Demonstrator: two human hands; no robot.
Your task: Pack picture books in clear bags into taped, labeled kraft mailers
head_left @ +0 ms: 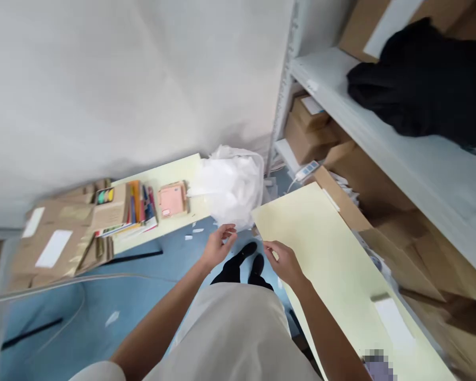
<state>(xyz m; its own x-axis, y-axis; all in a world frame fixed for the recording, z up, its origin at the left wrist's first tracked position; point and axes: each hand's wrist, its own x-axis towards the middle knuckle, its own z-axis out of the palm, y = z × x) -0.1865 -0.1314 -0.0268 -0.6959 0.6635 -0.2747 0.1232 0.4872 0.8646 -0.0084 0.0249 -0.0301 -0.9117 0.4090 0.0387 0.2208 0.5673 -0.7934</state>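
My left hand (221, 244) hangs in the air in front of my body, its fingers loosely bent and the thumb apart, with nothing in it. A crumpled heap of white plastic (234, 185) lies just beyond it. My right hand (284, 260) is also empty, fingers half curled with a gap at the thumb. It hovers over the near left edge of a pale yellow table (313, 238); whether it touches the edge I cannot tell.
To the left, another pale table (198, 209) bears a pink notepad (172, 201), a row of books (137, 203) and flattened cardboard (63, 233). Shelving (381, 132) on the right holds boxes and black cloth (416, 84). A power strip (307, 170) sits near the corner. Paper scraps dot the blue floor (143, 301).
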